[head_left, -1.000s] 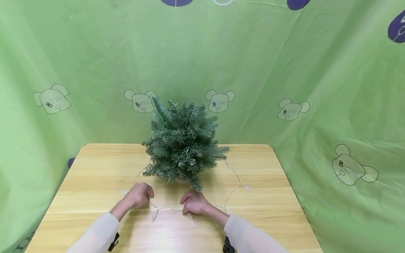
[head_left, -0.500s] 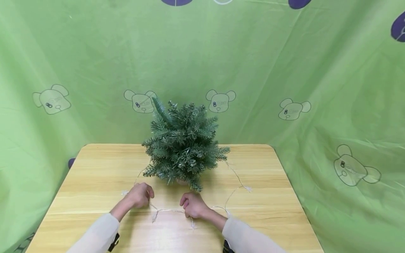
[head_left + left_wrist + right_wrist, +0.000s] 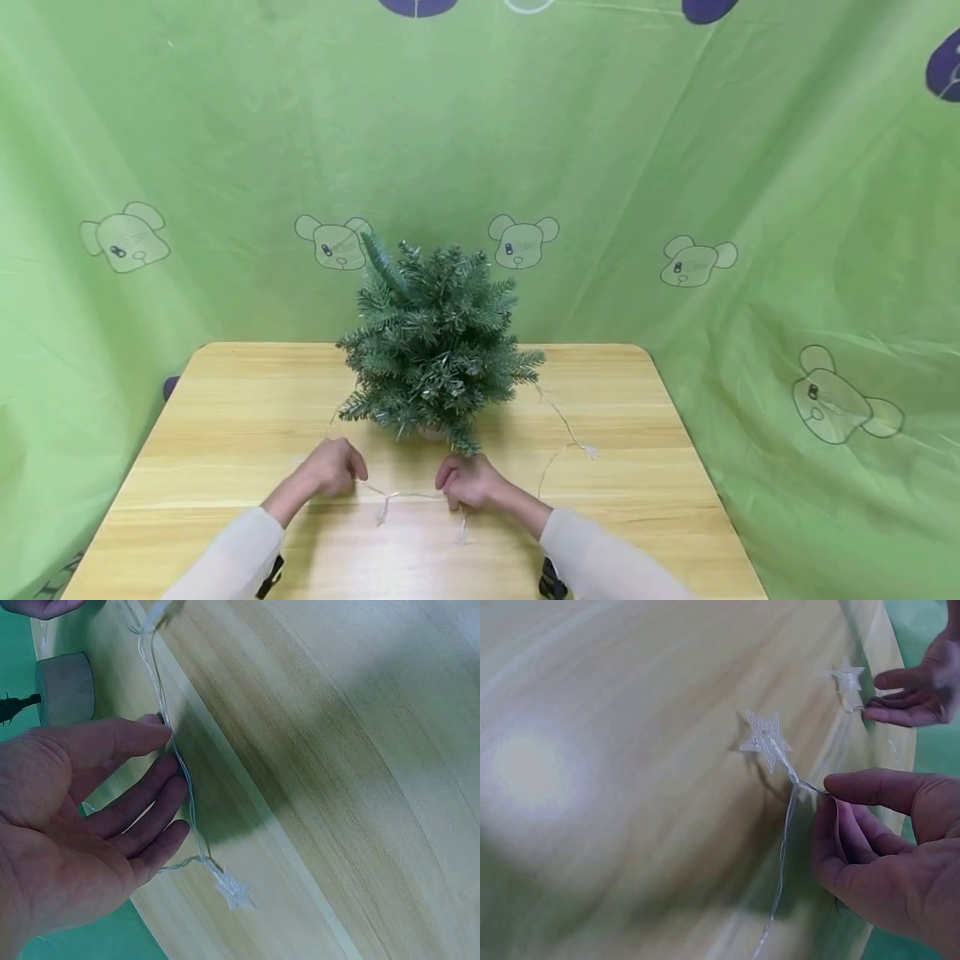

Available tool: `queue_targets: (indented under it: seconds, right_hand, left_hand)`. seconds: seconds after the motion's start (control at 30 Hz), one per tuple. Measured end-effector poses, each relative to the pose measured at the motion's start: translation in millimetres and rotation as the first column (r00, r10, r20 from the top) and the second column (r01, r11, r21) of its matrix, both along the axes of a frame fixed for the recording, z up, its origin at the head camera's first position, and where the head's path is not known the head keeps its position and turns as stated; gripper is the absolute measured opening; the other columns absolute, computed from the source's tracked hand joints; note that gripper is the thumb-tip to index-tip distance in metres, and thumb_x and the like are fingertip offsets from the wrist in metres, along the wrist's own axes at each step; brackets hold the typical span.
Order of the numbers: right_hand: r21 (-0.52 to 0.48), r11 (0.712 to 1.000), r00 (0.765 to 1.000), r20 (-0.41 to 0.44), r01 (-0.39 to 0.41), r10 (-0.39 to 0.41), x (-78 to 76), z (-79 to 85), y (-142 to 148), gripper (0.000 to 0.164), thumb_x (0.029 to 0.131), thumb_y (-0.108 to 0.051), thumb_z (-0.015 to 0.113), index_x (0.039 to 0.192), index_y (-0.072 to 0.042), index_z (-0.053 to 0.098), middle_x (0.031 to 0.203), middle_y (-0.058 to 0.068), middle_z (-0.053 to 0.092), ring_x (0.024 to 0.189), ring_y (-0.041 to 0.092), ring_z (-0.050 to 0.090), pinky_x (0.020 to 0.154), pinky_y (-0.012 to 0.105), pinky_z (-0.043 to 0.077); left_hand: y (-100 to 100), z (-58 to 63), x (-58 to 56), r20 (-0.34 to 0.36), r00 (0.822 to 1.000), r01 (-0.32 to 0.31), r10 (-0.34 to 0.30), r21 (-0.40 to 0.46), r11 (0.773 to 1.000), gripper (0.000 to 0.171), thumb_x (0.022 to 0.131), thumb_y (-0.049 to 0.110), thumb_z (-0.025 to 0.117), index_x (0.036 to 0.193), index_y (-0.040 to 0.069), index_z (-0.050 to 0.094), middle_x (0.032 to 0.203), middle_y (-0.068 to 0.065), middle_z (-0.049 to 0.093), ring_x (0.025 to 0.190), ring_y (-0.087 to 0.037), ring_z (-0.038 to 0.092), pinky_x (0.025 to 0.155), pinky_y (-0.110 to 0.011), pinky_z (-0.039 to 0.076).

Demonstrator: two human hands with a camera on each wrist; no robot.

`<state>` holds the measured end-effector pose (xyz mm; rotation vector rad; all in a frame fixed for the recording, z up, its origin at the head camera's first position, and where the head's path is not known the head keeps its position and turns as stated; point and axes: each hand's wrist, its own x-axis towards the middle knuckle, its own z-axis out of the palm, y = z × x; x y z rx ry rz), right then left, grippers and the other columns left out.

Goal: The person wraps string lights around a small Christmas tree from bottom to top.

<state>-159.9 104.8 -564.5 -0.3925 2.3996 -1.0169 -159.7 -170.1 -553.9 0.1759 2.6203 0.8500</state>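
A small green artificial Christmas tree (image 3: 442, 350) stands on the wooden table (image 3: 637, 533), its round base (image 3: 66, 688) visible in the left wrist view. Around its front runs a string of fairy lights (image 3: 189, 787) with clear star-shaped bulbs. To the left of the tree's front, my left hand (image 3: 330, 467) pinches the thin wire between thumb and index finger, the other fingers loosely bent. My right hand (image 3: 471, 482), in front of the tree, pinches the wire beside one star bulb (image 3: 766, 742). Another star bulb (image 3: 382, 510) hangs from the stretch between both hands.
More of the light string (image 3: 555, 408) lies on the table right of the tree, with a star bulb (image 3: 588, 451) on it. Behind and beside the table hangs a green curtain (image 3: 600, 150) with bear-head prints.
My right hand has shifted slightly to the right. The wire between the hands and its star have slid rightward, and the strand right of my right hand has moved. My left hand stays nearly in place.
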Motion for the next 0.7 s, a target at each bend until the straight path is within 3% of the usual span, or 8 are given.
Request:
queue_targets:
  seconds: [0.13, 0.3, 0.4, 0.53, 0.7]
  right_hand:
    - [-0.037, 0.999, 1.000, 0.015, -0.023, 0.023, -5.1, 11.2, 8, 0.032, 0.063, 0.013, 0.063, 0.091, 0.000, 0.074, 0.087, 0.012, 0.075, 0.062, 0.011, 0.060, 0.053, 0.023, 0.052]
    - [-0.048, 0.995, 0.995, -0.044, -0.090, 0.088, -12.4, 23.0, 18, 0.037, 0.066, 0.015, 0.060, 0.099, 0.004, 0.071, 0.089, 0.016, 0.075, 0.069, 0.024, 0.068, 0.058, 0.029, 0.057]
    - [-0.053, 0.995, 0.996, -0.033, -0.081, 0.079, -15.4, 27.1, 23, 0.035, 0.068, 0.015, 0.061, 0.100, 0.003, 0.070, 0.090, 0.016, 0.075, 0.070, 0.031, 0.069, 0.059, 0.034, 0.058]
    - [-0.050, 0.998, 0.999, 0.017, -0.040, 0.041, -17.1, 32.2, 28, 0.028, 0.068, 0.013, 0.066, 0.092, 0.001, 0.073, 0.091, 0.015, 0.076, 0.067, 0.023, 0.067, 0.062, 0.036, 0.059]
    - [-0.006, 1.000, 0.999, 0.039, -0.016, 0.016, -18.8, 39.0, 34, 0.026, 0.064, 0.011, 0.065, 0.086, 0.000, 0.073, 0.083, 0.011, 0.075, 0.059, 0.011, 0.055, 0.054, 0.025, 0.049]
  left_hand:
    - [1, -0.3, 1.3, -0.010, 1.000, 0.007, -0.007, 0.008, 1.000, 0.042, 0.059, -0.022, 0.057, 0.081, 0.008, 0.077, 0.083, -0.005, 0.075, 0.075, -0.018, 0.065, 0.071, -0.034, 0.061]
    - [1, -4.0, 3.6, -0.017, 1.000, 0.002, -0.001, 0.030, 1.000, 0.033, 0.059, -0.022, 0.065, 0.075, 0.006, 0.071, 0.073, -0.003, 0.069, 0.070, -0.018, 0.060, 0.067, -0.033, 0.060]
    - [1, -6.0, 4.9, -0.023, 1.000, 0.011, -0.010, 0.025, 1.000, 0.032, 0.059, -0.022, 0.064, 0.072, 0.006, 0.068, 0.069, -0.001, 0.064, 0.067, -0.018, 0.057, 0.066, -0.033, 0.057]
    - [0, -8.9, 6.0, -0.066, 0.996, 0.059, -0.060, -0.023, 0.998, 0.033, 0.057, -0.022, 0.054, 0.067, 0.008, 0.063, 0.063, 0.003, 0.057, 0.063, -0.016, 0.052, 0.063, -0.031, 0.052]
    - [-3, -10.9, 8.3, -0.131, 0.985, 0.104, -0.113, -0.075, 0.992, 0.034, 0.056, -0.020, 0.044, 0.060, 0.011, 0.059, 0.057, 0.006, 0.053, 0.056, -0.013, 0.047, 0.062, -0.031, 0.048]
